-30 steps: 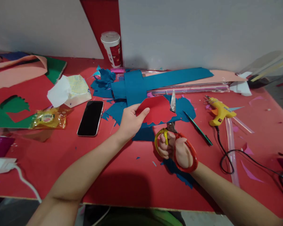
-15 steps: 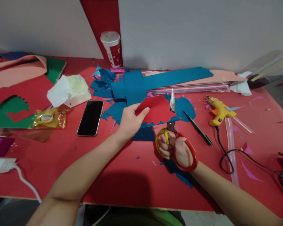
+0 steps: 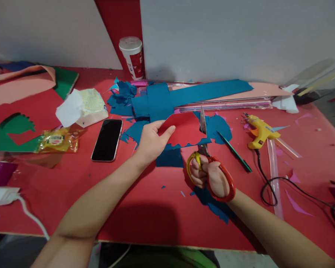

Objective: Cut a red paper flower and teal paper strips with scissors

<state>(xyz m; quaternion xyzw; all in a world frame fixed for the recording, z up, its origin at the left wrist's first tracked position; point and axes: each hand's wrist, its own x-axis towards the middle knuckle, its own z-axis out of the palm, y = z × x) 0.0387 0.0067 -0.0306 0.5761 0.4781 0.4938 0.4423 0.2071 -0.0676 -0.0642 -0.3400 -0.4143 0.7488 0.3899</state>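
My left hand (image 3: pixel 153 140) pinches the left end of a red paper piece (image 3: pixel 182 129) with a wavy lower edge, thumb on top. Blue paper shows along that piece's lower and right edges. In my right hand (image 3: pixel 209 173) are scissors (image 3: pixel 223 182) with one red and one yellow handle loop, my fingers through the loops. Their blades point up and away from me, at the right edge of the red piece. Blue paper scraps (image 3: pixel 219 128) lie behind and to the right of the blades.
A black phone (image 3: pixel 107 140) lies left of my left hand. A green pen (image 3: pixel 236 153) and a yellow glue gun (image 3: pixel 261 132) with its cord are at the right. A lidded cup (image 3: pixel 132 57) stands at the back. Red paper (image 3: pixel 46 106) lies at the left.
My left hand and the red piece have shifted slightly left. The scissors' blades look closer together, and their handles have moved slightly right.
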